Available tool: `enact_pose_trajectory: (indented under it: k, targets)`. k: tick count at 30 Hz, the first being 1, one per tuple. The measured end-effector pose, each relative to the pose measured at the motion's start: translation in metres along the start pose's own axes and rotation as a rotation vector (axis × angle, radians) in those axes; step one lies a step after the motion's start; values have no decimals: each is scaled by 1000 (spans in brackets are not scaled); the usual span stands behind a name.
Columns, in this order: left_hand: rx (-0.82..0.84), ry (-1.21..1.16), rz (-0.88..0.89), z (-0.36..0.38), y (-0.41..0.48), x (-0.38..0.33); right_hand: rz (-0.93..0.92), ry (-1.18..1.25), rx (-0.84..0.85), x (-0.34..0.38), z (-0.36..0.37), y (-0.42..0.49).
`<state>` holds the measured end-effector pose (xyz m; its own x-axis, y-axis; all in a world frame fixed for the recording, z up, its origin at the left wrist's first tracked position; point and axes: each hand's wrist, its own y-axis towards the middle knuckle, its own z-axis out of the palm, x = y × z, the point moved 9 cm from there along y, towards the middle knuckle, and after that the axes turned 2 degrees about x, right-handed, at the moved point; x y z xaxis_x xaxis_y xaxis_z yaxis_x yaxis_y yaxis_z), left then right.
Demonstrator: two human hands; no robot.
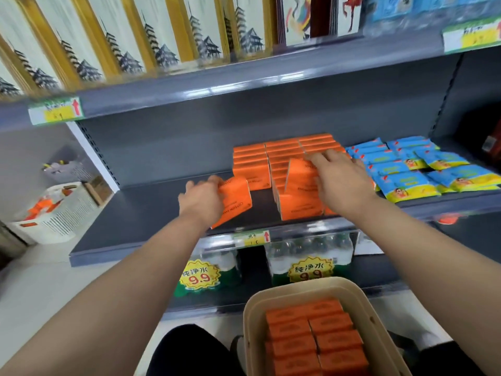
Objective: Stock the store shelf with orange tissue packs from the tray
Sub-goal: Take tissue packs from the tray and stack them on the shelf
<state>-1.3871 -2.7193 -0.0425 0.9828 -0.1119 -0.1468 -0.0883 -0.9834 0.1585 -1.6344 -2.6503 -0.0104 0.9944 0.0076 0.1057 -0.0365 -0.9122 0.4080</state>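
Observation:
My left hand [202, 199] grips an orange tissue pack [235, 202], tilted, just above the grey shelf [151, 213]. My right hand [339, 180] holds another orange pack [301, 175] upright against the rows of orange packs [271, 158] stacked on the shelf. More orange packs stand at the shelf's front edge [301, 210], under my right hand. A beige tray [252, 321] near my lap at the bottom holds several orange packs [314, 340] in rows.
Blue and yellow wipe packs [417, 166] fill the shelf to the right. Framed pagoda pictures [130, 39] line the upper shelf. Bottled water [309, 256] with price signs sits below. A white basket [54, 210] stands on the floor at left.

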Motion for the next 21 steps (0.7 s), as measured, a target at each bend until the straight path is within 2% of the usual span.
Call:
enact_pose_trajectory:
  k: [8, 16, 21]
  targets:
    - [60, 45, 8, 42, 67, -27, -47, -58, -19, -2, 27, 59]
    - [77, -68, 23, 74, 123, -39, -93, -55, 13, -18, 50, 84]
    - [28, -193, 47, 86, 137, -41, -102, -33, 23, -18, 50, 90]
